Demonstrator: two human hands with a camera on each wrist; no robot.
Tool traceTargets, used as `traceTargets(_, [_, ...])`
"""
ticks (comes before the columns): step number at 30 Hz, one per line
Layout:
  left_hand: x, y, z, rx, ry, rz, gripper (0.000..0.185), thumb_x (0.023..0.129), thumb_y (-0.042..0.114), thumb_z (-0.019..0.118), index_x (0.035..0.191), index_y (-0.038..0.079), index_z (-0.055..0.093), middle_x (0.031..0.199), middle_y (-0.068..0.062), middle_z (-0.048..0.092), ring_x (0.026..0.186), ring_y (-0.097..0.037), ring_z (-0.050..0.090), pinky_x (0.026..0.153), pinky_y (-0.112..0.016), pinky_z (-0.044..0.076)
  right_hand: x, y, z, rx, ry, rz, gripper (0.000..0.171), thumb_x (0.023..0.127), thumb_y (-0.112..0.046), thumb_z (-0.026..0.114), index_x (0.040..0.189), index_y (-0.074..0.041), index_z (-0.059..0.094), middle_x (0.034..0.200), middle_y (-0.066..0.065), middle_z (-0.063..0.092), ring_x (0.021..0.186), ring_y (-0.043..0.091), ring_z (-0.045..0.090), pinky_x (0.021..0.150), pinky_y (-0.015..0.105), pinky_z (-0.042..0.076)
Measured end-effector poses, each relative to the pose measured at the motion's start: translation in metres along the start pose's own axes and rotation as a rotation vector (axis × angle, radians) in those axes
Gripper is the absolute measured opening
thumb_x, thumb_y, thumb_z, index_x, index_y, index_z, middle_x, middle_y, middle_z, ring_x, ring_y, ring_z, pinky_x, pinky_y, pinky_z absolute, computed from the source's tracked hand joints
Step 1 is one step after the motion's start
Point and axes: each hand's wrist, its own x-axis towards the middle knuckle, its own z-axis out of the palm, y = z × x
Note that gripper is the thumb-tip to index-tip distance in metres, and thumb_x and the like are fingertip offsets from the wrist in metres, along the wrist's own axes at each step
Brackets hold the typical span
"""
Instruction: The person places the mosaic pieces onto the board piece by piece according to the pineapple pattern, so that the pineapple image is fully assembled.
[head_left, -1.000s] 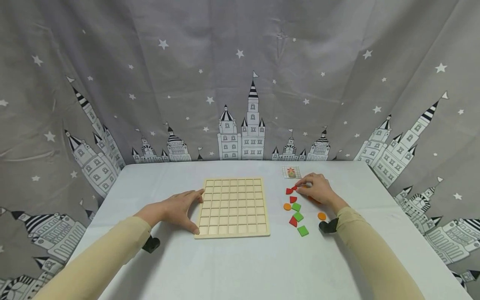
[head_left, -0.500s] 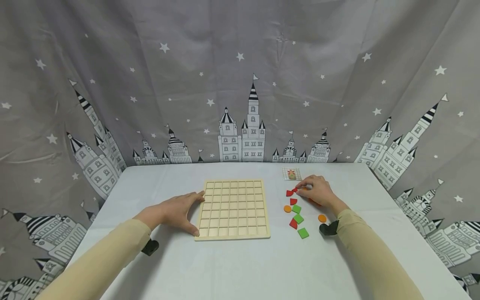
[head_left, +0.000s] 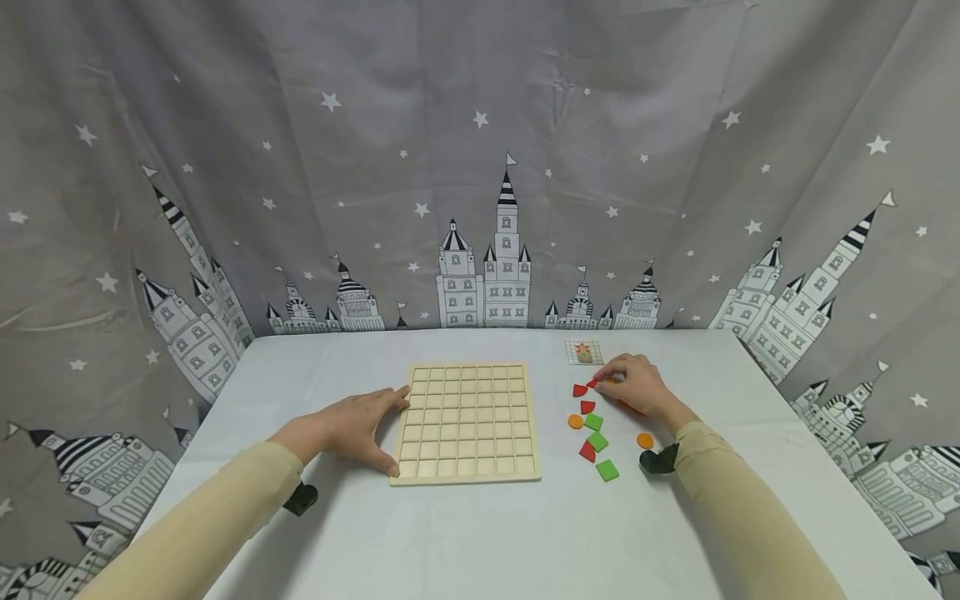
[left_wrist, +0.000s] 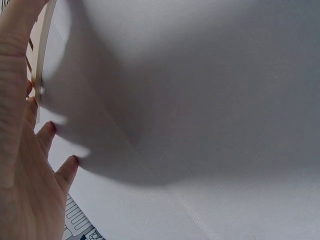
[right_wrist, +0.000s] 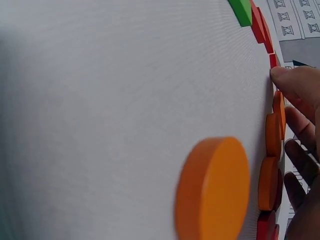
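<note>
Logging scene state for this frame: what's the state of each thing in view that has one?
Wooden grid board: flat on the table, all cells empty.
Left hand: fingers straight, resting against the board's left edge.
Right hand: fingers curled, fingertip touching a red piece.
Loose red, green and orange pieces: lying on the table right of the board.
Pattern card: flat, face up.

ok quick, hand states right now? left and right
Left hand: open, fingers resting against the left edge of the wooden grid board.
Right hand: fingertips pinching a red piece on the table.
</note>
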Motion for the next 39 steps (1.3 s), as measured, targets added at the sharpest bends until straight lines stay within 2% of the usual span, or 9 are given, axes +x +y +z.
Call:
traceTargets(6, [-0.003, 0.0, 0.0, -0.005, -0.001, -0.011, 0.113, 0.065, 0.074, 0.083, 0.15, 0.011, 0.043, 0.168, -0.011, 0.025, 0.15, -0.039, 0.029, 0.119, -0.06, 0.03, 0.002, -0.004, 0.001, -0.03, -0.003, -0.012, 0.02, 0.094, -0.028, 0.074, 0.108, -0.015, 0.077, 0.129, 0.014, 0.062, 0.13, 0.04, 0.043, 0.113, 0.064, 0.032])
traceTargets(12, [-0.005, 0.0, 0.001, -0.003, -0.002, -0.019, 0.117, 0.065, 0.076, 0.081, 0.153, 0.011, 0.04, 0.168, -0.009, 0.024, 0.15, -0.039, 0.028, 0.119, -0.06, 0.029, 0.008, -0.014, 0.0, 0.018, 0.015, -0.037, 0.026, 0.093, -0.033, 0.075, 0.109, -0.013, 0.078, 0.132, 0.013, 0.06, 0.13, 0.036, 0.042, 0.111, 0.061, 0.038])
traceTargets(18, [-0.006, -0.001, 0.0, 0.004, -0.003, -0.022, 0.121, 0.065, 0.076, 0.081, 0.157, 0.012, 0.036, 0.168, -0.008, 0.025, 0.151, -0.039, 0.026, 0.119, -0.061, 0.027, 0.02, -0.044, 0.005, 0.087, 0.003, -0.076, 0.023, 0.092, -0.034, 0.076, 0.109, -0.019, 0.079, 0.132, 0.006, 0.06, 0.134, 0.031, 0.039, 0.112, 0.058, 0.037])
traceTargets(24, [-0.006, 0.0, 0.0, 0.011, -0.009, -0.031, 0.124, 0.065, 0.077, 0.081, 0.159, 0.011, 0.032, 0.167, -0.008, 0.027, 0.151, -0.038, 0.026, 0.119, -0.061, 0.027, 0.037, -0.084, 0.025, 0.098, -0.029, -0.159, 0.015, 0.091, -0.033, 0.077, 0.104, -0.025, 0.08, 0.125, -0.002, 0.062, 0.133, 0.027, 0.041, 0.112, 0.054, 0.037])
traceTargets(30, [-0.006, 0.002, -0.001, 0.011, -0.015, -0.051, 0.123, 0.065, 0.075, 0.082, 0.159, 0.014, 0.032, 0.168, -0.008, 0.025, 0.151, -0.037, 0.026, 0.12, -0.06, 0.026, 0.053, -0.122, 0.056, 0.077, -0.073, -0.284, 0.015, 0.09, -0.03, 0.078, 0.103, -0.023, 0.08, 0.12, -0.004, 0.064, 0.126, 0.023, 0.046, 0.106, 0.047, 0.042])
traceTargets(34, [-0.005, 0.003, 0.0, 0.01, -0.023, -0.058, 0.121, 0.065, 0.075, 0.082, 0.158, 0.015, 0.034, 0.169, -0.007, 0.023, 0.152, -0.036, 0.026, 0.12, -0.06, 0.027, 0.061, -0.139, 0.075, 0.036, -0.09, -0.324, 0.016, 0.089, -0.033, 0.08, 0.102, -0.023, 0.08, 0.117, -0.006, 0.065, 0.119, 0.02, 0.048, 0.105, 0.042, 0.042])
traceTargets(39, [-0.004, 0.003, 0.0, 0.016, -0.019, -0.06, 0.124, 0.064, 0.076, 0.082, 0.159, 0.015, 0.032, 0.167, -0.008, 0.026, 0.151, -0.035, 0.027, 0.12, -0.058, 0.028, 0.066, -0.15, 0.09, -0.026, -0.09, -0.346, 0.015, 0.09, -0.033, 0.08, 0.101, -0.024, 0.081, 0.116, -0.005, 0.066, 0.117, 0.02, 0.05, 0.106, 0.042, 0.041])
